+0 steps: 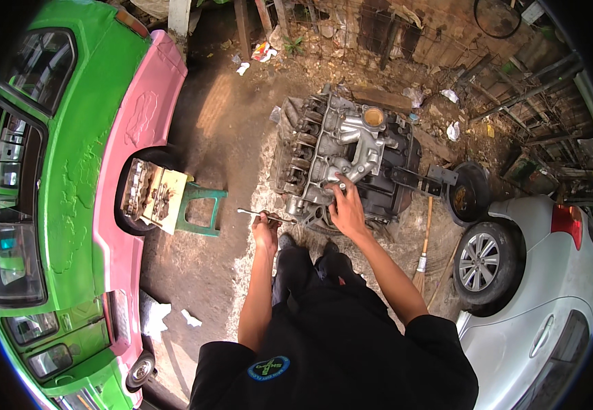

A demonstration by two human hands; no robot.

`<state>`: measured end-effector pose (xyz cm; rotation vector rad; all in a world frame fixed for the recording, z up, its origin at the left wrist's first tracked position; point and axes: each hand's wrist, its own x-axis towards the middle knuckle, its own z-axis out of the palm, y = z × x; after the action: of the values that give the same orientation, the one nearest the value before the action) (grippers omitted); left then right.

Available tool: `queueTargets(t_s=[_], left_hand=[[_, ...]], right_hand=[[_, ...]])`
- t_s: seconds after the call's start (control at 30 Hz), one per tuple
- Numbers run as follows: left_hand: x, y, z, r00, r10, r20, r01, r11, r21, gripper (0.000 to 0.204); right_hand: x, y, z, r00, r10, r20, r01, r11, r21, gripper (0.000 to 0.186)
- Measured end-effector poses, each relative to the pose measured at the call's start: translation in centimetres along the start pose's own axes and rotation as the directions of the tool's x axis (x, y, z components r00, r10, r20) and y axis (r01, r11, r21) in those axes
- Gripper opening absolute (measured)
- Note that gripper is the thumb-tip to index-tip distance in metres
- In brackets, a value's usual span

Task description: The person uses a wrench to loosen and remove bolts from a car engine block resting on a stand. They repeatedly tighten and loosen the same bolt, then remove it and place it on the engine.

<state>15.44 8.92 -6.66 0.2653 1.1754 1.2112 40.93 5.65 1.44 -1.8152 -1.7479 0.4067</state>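
Bare ground (235, 147), part concrete and part dirt, stretches between 2 parked vehicles, with a patchy fence (440, 34) and scattered litter at the far edge. On the left stands a green and pink van (81, 178), its pink lower body bulging around a dark tyre; on the right, a silver car (539, 280) shows 1 spoked wheel (479, 262) and a red tail lamp (567, 225).

Straight ahead of the person, near the feet, is a large engine (293, 181). A row of valve gear (308, 139) lies exposed along its left side, and a silver manifold (370, 156) curves across the middle, ending in a round port that looks tan inside. What carries the engine's weight is hidden.

The left grip (264, 231) is closed around a slim metal wrench (247, 212), held roughly level, with 1 end pointing left and the other close to the engine's near edge. The right grip (346, 212) reaches over the engine's near side, fingers bent beside the manifold; whether they are closed on a small part there, I cannot tell.

Left of the engine, well apart from it, a green stool (204, 217) stands beside a pale board (169, 217) bearing metal parts (147, 191). To the right are a black round tub (455, 205) and a broom (425, 239) with a wooden handle.
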Motion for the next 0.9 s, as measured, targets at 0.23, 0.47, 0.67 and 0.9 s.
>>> queueTargets(t_s=[0.23, 0.47, 0.67, 0.9], left_hand=[[-3.9, 0.7, 1.6, 0.910, 0.367, 0.193, -0.408, 0.877, 0.254, 0.018], [-7.1, 0.7, 4.5, 0.815, 0.504, 0.286, -0.574, 0.632, 0.521, 0.011], [-11.0, 1.4, 6.5, 0.696, 0.516, 0.499, -0.693, 0.300, 0.656, 0.017], [-12.3, 0.7, 6.8, 0.643, 0.486, 0.592, -0.729, 0.150, 0.668, 0.017]], right_hand=[[0.1, -0.4, -0.3, 1.000, 0.017, 0.014, -0.017, 1.000, 0.010, 0.050], [0.0, -0.4, -0.3, 1.000, 0.023, 0.011, -0.023, 1.000, 0.015, 0.051], [0.0, -0.4, -0.5, 1.000, 0.012, 0.020, -0.012, 1.000, 0.017, 0.050], [-0.1, -0.5, -0.5, 1.000, 0.008, 0.009, -0.009, 0.999, 0.039, 0.047]])
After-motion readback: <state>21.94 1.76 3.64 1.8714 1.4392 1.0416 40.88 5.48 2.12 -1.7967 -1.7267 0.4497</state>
